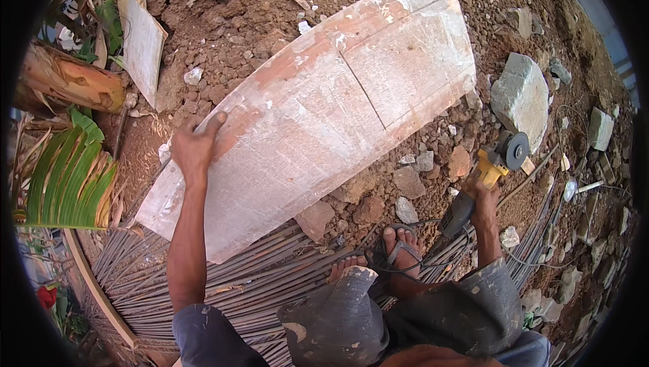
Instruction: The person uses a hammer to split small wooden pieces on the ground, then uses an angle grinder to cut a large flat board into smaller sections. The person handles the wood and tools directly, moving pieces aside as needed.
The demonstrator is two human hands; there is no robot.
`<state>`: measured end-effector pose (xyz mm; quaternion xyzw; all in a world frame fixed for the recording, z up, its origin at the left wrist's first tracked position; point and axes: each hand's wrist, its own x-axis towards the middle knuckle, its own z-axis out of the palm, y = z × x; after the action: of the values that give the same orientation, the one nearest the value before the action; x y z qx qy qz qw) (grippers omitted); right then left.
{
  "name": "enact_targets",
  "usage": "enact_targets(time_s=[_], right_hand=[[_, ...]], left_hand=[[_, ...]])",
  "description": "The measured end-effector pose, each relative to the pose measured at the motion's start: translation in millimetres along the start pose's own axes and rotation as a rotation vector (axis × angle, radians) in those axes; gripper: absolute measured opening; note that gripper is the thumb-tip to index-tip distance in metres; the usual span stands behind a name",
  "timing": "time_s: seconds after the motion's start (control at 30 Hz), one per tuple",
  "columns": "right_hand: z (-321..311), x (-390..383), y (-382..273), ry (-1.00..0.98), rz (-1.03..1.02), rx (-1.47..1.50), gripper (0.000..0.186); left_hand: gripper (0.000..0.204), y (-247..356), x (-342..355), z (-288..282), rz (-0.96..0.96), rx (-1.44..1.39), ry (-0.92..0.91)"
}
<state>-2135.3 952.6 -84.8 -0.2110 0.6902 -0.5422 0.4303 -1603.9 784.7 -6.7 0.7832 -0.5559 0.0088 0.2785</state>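
My left hand (194,149) grips the left edge of a large worn board (297,140), thumb on its upper face. The board is pale and reddish, dusted white, and lies slanted over the rubble and rods. A dark straight slit or line (362,89) crosses it toward its far right part. In my right hand (484,199) is a yellow and black angle grinder (491,169). Its dark disc (517,150) points up and away, apart from the board's right edge. Part of my right fingers is hidden behind the tool.
Long thin metal rods (270,269) lie under the board's near end and around my sandalled feet (404,248). A dark cable (433,221) runs near the feet. A big concrete chunk (520,100) sits right of the board. Banana leaves (71,177) and a white plank (143,49) are at left.
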Motion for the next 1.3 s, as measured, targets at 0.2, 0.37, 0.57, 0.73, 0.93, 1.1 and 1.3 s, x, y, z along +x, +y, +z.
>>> enact_targets(time_s=[0.2,0.37,0.57,0.73,0.93,1.1,1.3], right_hand=[[-2,26,-8,-0.028,-0.063,-0.151,0.032],[35,71,-55,-0.141,-0.172,-0.291,0.054],[108,166,-98,-0.066,-0.187,-0.384,0.036],[169,201,-98,-0.003,-0.231,-0.535,0.044],[199,191,-88,0.009,-0.187,-0.843,0.047],[192,196,-93,-0.009,-0.219,-0.947,0.053],[195,195,-91,-0.008,-0.316,-1.016,0.062]], left_hand=[[0.040,-84,3,-141,-0.035,-0.130,0.214],[0.042,-133,-31,-167,-0.141,-0.170,0.202],[0.042,-130,-55,-142,-0.096,-0.117,0.211],[0.044,-128,-49,-144,-0.095,-0.085,0.145],[0.049,-158,-61,-140,0.008,0.163,0.314],[0.051,-133,-60,-132,-0.013,0.105,0.274],[0.047,-138,-54,-126,0.087,0.205,0.341]])
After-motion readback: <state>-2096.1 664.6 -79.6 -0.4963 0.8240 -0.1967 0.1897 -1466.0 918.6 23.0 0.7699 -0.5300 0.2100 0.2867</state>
